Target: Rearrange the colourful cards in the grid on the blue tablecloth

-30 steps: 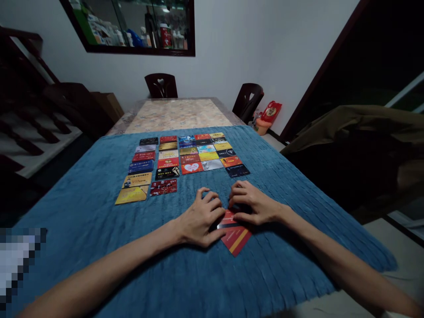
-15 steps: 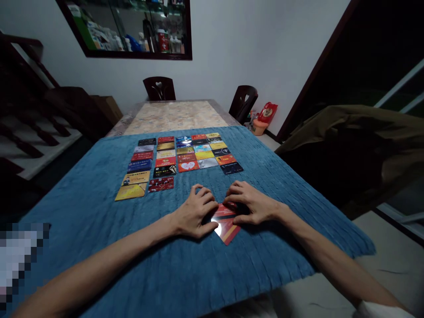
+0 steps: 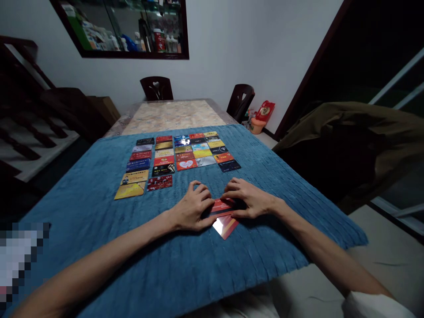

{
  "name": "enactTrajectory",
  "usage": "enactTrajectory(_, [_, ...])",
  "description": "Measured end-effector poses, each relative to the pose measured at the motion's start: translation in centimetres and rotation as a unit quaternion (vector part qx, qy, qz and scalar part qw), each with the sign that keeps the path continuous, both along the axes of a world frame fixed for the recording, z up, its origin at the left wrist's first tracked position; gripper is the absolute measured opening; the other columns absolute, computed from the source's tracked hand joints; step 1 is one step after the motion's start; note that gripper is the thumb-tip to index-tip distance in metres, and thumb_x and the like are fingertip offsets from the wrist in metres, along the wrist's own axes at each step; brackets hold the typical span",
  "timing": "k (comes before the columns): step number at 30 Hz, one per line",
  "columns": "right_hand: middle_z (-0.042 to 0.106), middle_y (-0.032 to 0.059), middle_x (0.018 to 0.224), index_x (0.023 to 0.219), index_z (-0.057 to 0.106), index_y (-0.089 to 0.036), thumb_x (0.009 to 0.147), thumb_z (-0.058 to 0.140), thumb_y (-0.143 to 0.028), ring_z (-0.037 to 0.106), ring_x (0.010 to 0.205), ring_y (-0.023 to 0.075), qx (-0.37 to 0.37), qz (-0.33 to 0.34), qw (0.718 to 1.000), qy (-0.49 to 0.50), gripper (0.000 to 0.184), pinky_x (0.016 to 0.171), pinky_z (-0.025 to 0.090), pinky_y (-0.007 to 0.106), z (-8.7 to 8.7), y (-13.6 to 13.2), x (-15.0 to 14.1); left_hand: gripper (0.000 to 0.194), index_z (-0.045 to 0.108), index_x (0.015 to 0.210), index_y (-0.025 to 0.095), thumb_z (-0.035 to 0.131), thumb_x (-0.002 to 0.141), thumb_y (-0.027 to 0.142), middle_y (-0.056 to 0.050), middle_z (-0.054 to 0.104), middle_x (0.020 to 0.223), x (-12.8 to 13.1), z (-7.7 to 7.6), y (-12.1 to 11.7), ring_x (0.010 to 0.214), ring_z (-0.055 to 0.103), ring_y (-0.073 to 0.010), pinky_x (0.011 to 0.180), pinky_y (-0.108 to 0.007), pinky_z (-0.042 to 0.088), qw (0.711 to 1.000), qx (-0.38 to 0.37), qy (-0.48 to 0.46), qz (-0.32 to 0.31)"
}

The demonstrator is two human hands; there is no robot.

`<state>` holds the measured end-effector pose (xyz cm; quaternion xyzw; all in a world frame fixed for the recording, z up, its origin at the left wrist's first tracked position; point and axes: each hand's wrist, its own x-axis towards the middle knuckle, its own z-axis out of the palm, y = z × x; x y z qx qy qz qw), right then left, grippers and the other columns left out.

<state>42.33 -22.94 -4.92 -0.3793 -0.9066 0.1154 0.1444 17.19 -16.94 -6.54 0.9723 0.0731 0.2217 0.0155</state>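
Note:
Both my hands rest on a small pile of red cards [image 3: 224,217] lying on the blue cloth [image 3: 99,212]. My left hand [image 3: 192,210] has its fingers curled over the pile's left edge. My right hand [image 3: 247,198] pinches the pile's upper right edge with bent fingers. The lowest card of the pile sticks out toward me and glints. Beyond my hands, several coloured cards [image 3: 179,154] lie face up in neat columns on the cloth.
The cloth covers the near part of a long marble-topped table [image 3: 172,115]. Two dark chairs [image 3: 155,88] stand at the far end. A brown jacket [image 3: 357,128] hangs over something at the right. A dark stair [image 3: 29,123] is at the left.
The view has shifted a little, so the table sits slightly further away. My hands have drawn the red cards together; the pile looks smaller and more gathered than a second ago.

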Motion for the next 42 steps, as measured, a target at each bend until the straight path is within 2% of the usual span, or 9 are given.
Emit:
enactTrajectory(4, [0.064, 0.0117, 0.104, 0.114, 0.070, -0.014, 0.083, 0.071, -0.042, 0.051, 0.098, 0.0252, 0.004, 0.002, 1.000, 0.008, 0.041, 0.089, 0.044, 0.042, -0.2, 0.2, 0.1, 0.029, 0.069, 0.099, 0.016, 0.056, 0.090, 0.041, -0.010, 0.067, 0.090, 0.0, 0.2, 0.0, 0.093, 0.058, -0.0258, 0.098, -0.053, 0.036, 1.000, 0.017, 0.001, -0.004])
enactTrajectory(8, [0.065, 0.0107, 0.100, 0.108, 0.071, -0.015, 0.085, 0.067, -0.039, 0.052, 0.096, 0.0244, 0.011, 0.015, 0.999, 0.026, 0.033, 0.089, 0.044, 0.042, -0.1, 0.3, 0.1, 0.030, 0.070, 0.097, 0.015, 0.056, 0.090, 0.041, -0.010, 0.067, 0.090, 0.0, 0.1, 0.2, 0.094, 0.058, -0.0260, 0.099, -0.053, 0.036, 1.000, 0.018, 0.001, -0.005])
enactTrajectory(14, [0.068, 0.0088, 0.092, 0.098, 0.073, -0.016, 0.087, 0.065, -0.037, 0.052, 0.093, 0.0235, 0.021, 0.014, 0.999, 0.045, 0.024, 0.088, 0.044, 0.041, 0.0, 0.3, 0.3, 0.024, 0.071, 0.094, 0.017, 0.056, 0.090, 0.036, -0.008, 0.068, 0.087, 0.0, 0.3, 0.4, 0.090, 0.058, -0.0234, 0.098, -0.051, 0.036, 1.000, -0.021, -0.005, -0.004])
enactTrajectory(26, [0.072, 0.0083, 0.089, 0.103, 0.074, -0.016, 0.100, 0.053, -0.037, 0.056, 0.087, 0.0209, 0.047, -0.012, 0.993, 0.107, 0.030, 0.079, 0.048, 0.037, -0.3, 0.4, 0.8, 0.025, 0.070, 0.089, 0.018, 0.049, 0.098, 0.028, -0.004, 0.070, 0.083, -0.1, 0.6, 1.0, 0.087, 0.061, -0.0181, 0.095, -0.043, 0.039, 0.993, -0.111, -0.041, 0.007])
enactTrajectory(34, [0.068, 0.0083, 0.084, 0.105, 0.073, -0.017, 0.103, 0.046, -0.031, 0.057, 0.081, 0.0184, 0.124, -0.044, 0.982, 0.135, 0.030, 0.070, 0.049, 0.032, -1.4, 1.1, 0.7, 0.023, 0.065, 0.107, 0.018, 0.044, 0.100, 0.020, -0.006, 0.071, 0.090, -0.2, -0.1, 1.8, 0.085, 0.062, -0.0176, 0.082, -0.035, 0.045, 0.986, -0.132, -0.099, 0.011])
enactTrajectory(42, [0.067, 0.0087, 0.095, 0.123, 0.066, -0.020, 0.100, 0.048, -0.022, 0.060, 0.085, 0.0188, 0.136, -0.080, 0.980, 0.122, 0.030, 0.075, 0.053, 0.035, -2.2, 1.2, 0.8, 0.027, 0.062, 0.117, 0.017, 0.043, 0.098, 0.017, -0.007, 0.071, 0.093, -0.2, -0.8, 2.1, 0.086, 0.060, -0.0191, 0.082, -0.037, 0.046, 0.987, -0.104, -0.113, 0.038])
